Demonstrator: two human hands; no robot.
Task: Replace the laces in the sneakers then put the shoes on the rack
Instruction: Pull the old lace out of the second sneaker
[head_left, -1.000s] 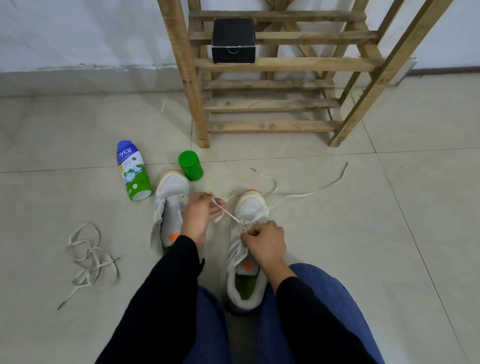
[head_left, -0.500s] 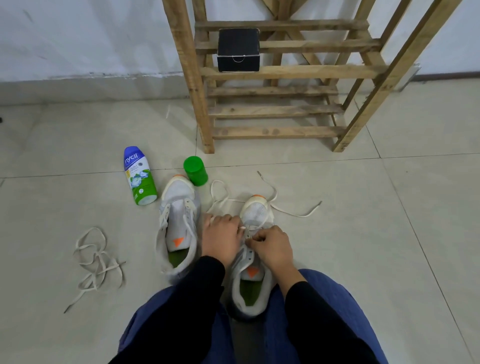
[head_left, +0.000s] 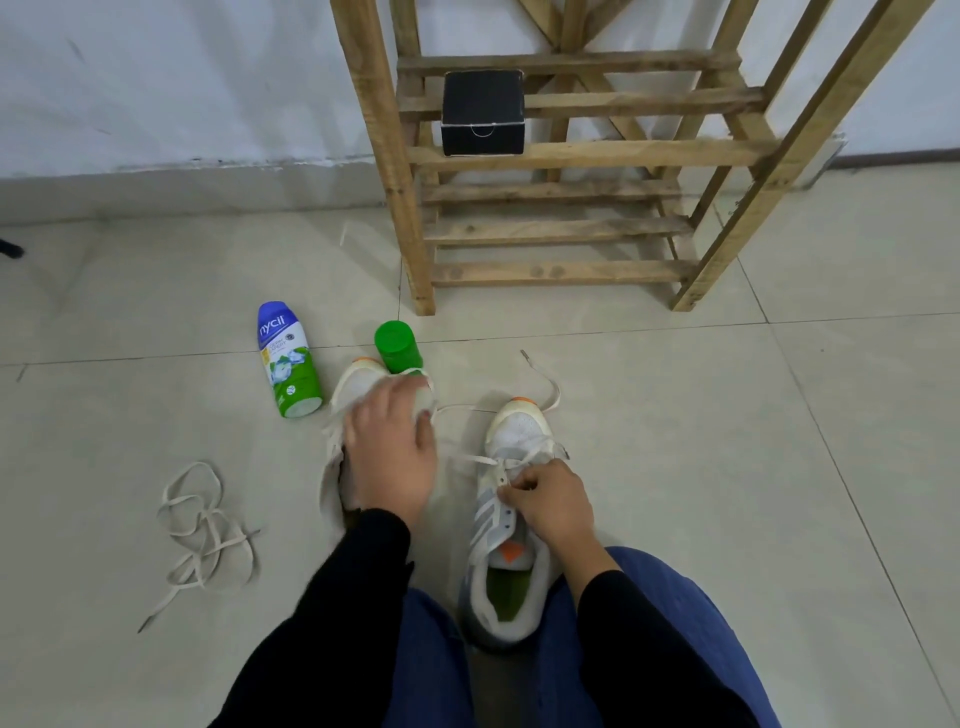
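Two white sneakers lie on the tiled floor in front of my knees. My left hand (head_left: 392, 457) hovers over the left sneaker (head_left: 353, 387) and hides most of it; its fingers are curled on a white lace (head_left: 467, 409) stretched across from the right sneaker (head_left: 519, 431). My right hand (head_left: 553, 506) pinches the same lace at the upper eyelets of the right sneaker. The lace's free end (head_left: 545, 382) curls past that shoe's toe. The wooden slatted rack (head_left: 556, 270) stands against the wall beyond the shoes.
A loose lace (head_left: 202, 535) lies tangled on the floor at the left. A blue-and-green bottle (head_left: 288, 358) lies beside the left sneaker, and a green cap (head_left: 397, 345) stands at its toe. A black box (head_left: 482, 111) sits on a rack shelf.
My left hand has moved left from the right sneaker to above the left one, drawing the lace sideways. My right hand stays at the eyelets. The camera has tilted slightly.
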